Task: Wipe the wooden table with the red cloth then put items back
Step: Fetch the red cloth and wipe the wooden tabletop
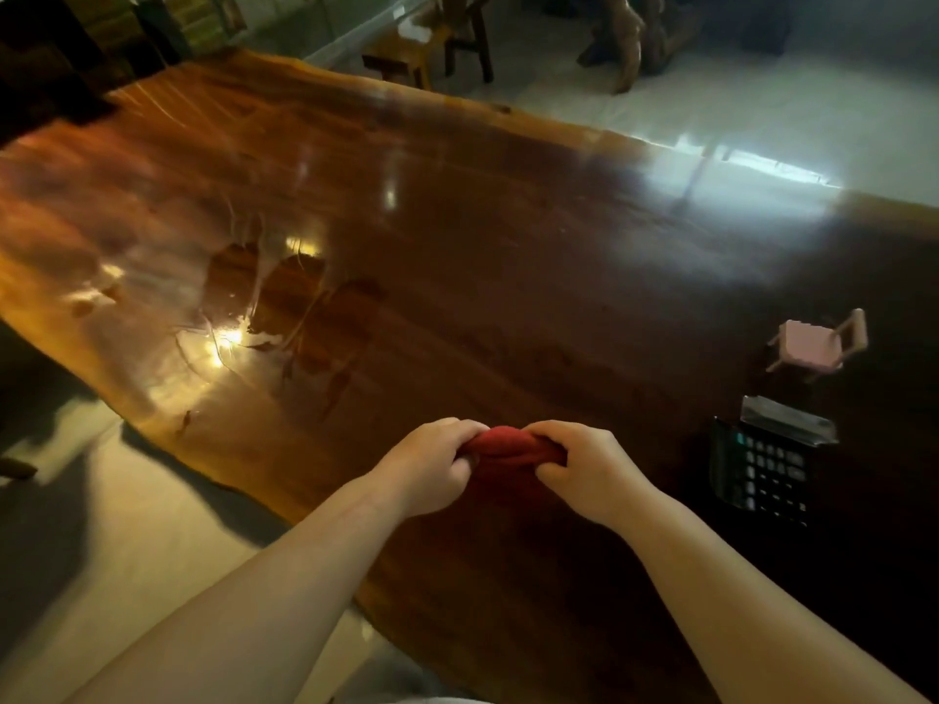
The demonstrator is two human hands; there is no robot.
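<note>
Red cloth (pixel 509 449) bunched up on wooden table (pixel 457 256), squeezed tight between left hand (pixel 429 467) and right hand (pixel 584 467). Black calculator (pixel 762 470) and tiny pink chair (pixel 813 343) off to right.

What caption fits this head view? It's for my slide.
Both hands bunch a red cloth on the wooden table.

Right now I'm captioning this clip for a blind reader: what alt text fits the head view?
Both hands, left hand and right hand, grip a bunched red cloth over a glossy wooden table. To the right on the table lie a black calculator and, beyond it, a small pink toy chair.
</note>
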